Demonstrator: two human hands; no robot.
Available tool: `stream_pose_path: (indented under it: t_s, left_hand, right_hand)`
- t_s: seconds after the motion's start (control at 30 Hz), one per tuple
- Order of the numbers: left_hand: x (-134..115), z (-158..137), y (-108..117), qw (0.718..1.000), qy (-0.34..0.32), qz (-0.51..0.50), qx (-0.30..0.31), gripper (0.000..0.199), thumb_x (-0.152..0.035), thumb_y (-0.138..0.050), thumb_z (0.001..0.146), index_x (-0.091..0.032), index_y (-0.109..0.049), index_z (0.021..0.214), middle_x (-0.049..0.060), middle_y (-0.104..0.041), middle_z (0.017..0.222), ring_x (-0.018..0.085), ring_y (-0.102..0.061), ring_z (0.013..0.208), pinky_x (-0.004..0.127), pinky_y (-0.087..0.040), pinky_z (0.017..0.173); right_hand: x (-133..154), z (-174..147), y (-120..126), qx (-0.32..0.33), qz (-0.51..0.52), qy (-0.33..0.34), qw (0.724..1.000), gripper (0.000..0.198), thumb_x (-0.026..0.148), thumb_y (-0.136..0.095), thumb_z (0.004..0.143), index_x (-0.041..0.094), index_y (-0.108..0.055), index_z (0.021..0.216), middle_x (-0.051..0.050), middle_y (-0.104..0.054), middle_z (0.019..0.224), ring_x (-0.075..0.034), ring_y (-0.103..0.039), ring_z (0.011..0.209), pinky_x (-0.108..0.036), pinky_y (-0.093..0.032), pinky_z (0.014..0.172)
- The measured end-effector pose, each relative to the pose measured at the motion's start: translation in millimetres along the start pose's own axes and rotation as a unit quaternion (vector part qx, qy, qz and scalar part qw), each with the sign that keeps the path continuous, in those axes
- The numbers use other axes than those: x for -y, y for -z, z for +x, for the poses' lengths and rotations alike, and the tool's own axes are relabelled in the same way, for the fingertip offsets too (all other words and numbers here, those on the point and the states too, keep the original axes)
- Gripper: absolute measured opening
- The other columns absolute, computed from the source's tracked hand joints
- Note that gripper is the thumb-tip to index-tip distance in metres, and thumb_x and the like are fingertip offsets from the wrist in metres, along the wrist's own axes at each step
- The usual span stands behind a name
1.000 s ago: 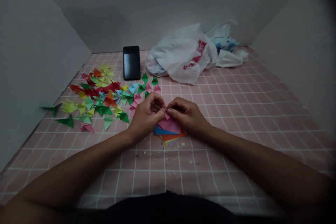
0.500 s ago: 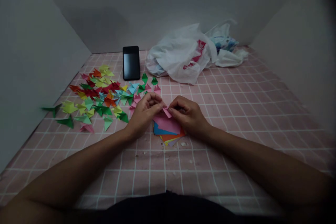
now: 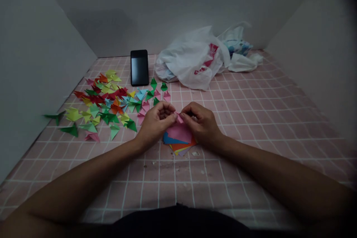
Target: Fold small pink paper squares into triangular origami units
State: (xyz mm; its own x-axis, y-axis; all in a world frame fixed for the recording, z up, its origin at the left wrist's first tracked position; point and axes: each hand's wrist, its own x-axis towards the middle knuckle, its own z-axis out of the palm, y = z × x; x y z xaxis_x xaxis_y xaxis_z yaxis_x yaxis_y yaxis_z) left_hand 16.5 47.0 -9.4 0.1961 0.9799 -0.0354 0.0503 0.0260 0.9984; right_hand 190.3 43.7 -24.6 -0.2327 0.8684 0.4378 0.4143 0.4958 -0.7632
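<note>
Between my two hands is a small folded piece of pink paper (image 3: pixel 179 118), pinched at its edges. My left hand (image 3: pixel 158 119) is closed on its left side with thumb and fingertips. From the right, my right hand (image 3: pixel 201 122) pinches the same piece, its other fingers curled in. Part of the fold is hidden behind the fingertips. Just beneath lies a fanned stack of coloured paper sheets (image 3: pixel 180 134), pink on top, with blue, orange, yellow and lilac edges showing.
Many folded paper cranes (image 3: pixel 107 98) in several colours spread over the left of the checked pink cloth (image 3: pixel 251 119). A black phone (image 3: pixel 139 67) stands behind them. A white plastic bag (image 3: pixel 192 57) and a crumpled white wrapper (image 3: pixel 244 62) lie at the back. Walls rise on three sides.
The folded pink piece now shows less between the fingertips and sits more upright. Both hands have shifted only slightly and keep their pinch.
</note>
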Motion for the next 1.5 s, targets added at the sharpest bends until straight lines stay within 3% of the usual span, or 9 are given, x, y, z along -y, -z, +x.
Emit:
stream_pose_path:
  t_s: [0.23,0.5,0.7,1.5]
  left_hand:
    - [3.5,-2.4,-3.2,1.000,-0.018,-0.011,-0.006,0.017,-0.022,-0.071,0.074,-0.017,-0.061,0.086,-0.001,-0.061,0.080,0.011,-0.059,0.073,0.024,-0.050,0.069]
    - [3.1,-3.7,0.0,0.996,-0.064,0.055,0.019,0.010,-0.023,-0.067,0.081,-0.018,-0.063,0.089,0.001,-0.065,0.082,0.014,-0.061,0.075,0.026,-0.049,0.071]
    - [6.4,-3.9,-0.1,0.997,-0.063,0.038,0.020,0.016,-0.024,-0.066,0.083,-0.019,-0.059,0.096,0.001,-0.062,0.088,0.014,-0.061,0.081,0.027,-0.051,0.073]
    - [10.1,-6.4,2.8,0.983,-0.113,0.141,0.035,0.014,-0.021,-0.060,0.088,-0.022,-0.059,0.102,0.002,-0.067,0.092,0.016,-0.065,0.085,0.027,-0.053,0.072]
  right_hand:
    - [2.1,-1.3,0.4,0.021,0.041,0.023,0.999,0.011,0.019,-0.058,0.091,0.020,-0.059,0.079,-0.002,-0.060,0.077,-0.016,-0.057,0.072,-0.030,-0.042,0.066]
    - [0.6,1.4,2.1,0.057,0.151,-0.098,0.982,0.013,0.025,-0.059,0.088,0.018,-0.060,0.077,0.001,-0.057,0.072,-0.013,-0.052,0.068,-0.027,-0.040,0.063]
    - [-2.5,2.3,0.3,0.080,0.212,-0.136,0.964,0.011,0.028,-0.065,0.084,0.018,-0.062,0.080,0.000,-0.059,0.075,-0.013,-0.054,0.069,-0.027,-0.042,0.062]
    - [1.7,2.4,2.0,0.079,0.100,-0.083,0.988,0.010,0.020,-0.061,0.083,0.019,-0.059,0.073,-0.001,-0.060,0.071,-0.014,-0.054,0.067,-0.026,-0.042,0.060]
